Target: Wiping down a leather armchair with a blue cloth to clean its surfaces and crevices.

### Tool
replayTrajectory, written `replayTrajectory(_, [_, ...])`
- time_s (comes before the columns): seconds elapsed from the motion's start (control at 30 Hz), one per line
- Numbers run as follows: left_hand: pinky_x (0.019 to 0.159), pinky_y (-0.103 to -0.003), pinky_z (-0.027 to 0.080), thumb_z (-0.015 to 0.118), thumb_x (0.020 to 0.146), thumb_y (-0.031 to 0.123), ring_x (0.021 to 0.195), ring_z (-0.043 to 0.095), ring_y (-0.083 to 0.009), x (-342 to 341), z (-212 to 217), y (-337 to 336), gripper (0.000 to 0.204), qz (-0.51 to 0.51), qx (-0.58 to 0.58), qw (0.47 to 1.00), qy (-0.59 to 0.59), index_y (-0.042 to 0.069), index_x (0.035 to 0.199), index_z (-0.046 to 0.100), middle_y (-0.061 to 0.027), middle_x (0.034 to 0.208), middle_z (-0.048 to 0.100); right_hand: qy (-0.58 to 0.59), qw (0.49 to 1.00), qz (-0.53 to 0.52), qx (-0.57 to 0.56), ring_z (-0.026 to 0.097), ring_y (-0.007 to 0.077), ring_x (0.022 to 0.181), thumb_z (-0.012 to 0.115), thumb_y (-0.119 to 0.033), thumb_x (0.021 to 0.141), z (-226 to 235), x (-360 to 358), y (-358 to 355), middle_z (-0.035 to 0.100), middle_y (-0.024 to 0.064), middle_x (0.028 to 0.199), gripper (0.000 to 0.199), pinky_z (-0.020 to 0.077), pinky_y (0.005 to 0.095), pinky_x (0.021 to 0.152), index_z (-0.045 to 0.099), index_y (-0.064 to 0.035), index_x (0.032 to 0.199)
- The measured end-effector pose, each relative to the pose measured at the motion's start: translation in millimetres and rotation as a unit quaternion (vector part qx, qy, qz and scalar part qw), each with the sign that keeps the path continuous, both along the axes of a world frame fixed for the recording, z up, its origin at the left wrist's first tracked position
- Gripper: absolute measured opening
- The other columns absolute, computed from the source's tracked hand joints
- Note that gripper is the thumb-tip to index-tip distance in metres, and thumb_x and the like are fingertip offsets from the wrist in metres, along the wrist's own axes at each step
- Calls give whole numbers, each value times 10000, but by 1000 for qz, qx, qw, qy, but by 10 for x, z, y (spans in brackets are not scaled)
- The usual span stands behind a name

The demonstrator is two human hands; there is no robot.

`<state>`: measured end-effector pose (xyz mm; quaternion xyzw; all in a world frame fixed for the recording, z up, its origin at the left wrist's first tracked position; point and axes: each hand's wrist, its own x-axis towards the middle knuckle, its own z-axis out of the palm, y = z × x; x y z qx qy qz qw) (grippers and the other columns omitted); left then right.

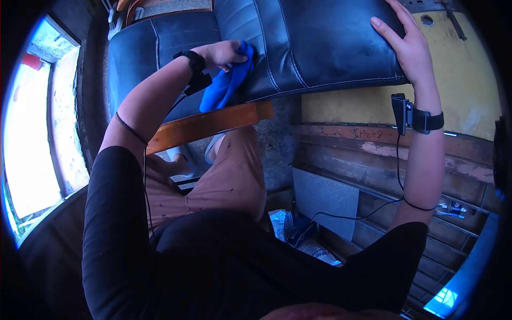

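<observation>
Blue cloth (226, 80) in left hand (226, 53), right hand (408, 45) gripping black cushion (314, 42)

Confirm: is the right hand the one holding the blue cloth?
No, the left hand presses the blue cloth against the black cushion, while the right hand grips the cushion's edge.

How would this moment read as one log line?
left hand: presses blue cloth on black cushion | right hand: holds cushion edge | wooden armrest below
</observation>
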<state>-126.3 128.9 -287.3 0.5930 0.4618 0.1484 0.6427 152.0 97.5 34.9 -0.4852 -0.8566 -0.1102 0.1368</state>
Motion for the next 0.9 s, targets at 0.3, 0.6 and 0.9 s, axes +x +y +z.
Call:
replayTrajectory(0.3, [1036,-457,418,655,953,368,1193,509,-400,214,-536,106,441,103,359,928,-10,81,1220,453,-229,1269,515,-4,1000,13,3,512,319,1296,716,-255,864,-28,-29,20,532,225,1387,604,380,381,1096,527,-20,1388])
replayTrajectory(0.6, [1047,-473,432,751,845,272,1207,574,-387,-63,-1298,-299,711,-212,177,943,184,42,1398,368,-253,1299,578,3,1000,1,-29,470,253,1343,679,-300,936,-70,113,152,511,158,1445,580,339,355,1131,501,-110,1454])
replayTrajectory(0.9, [1102,-456,398,749,834,282,1349,450,-344,29,-1595,-273,649,-275,310,849,327,133,1417,505,-146,1456,484,28,999,5,-34,476,258,1349,698,-387,907,-71,101,182,540,133,1429,591,333,365,1138,542,-149,1426])
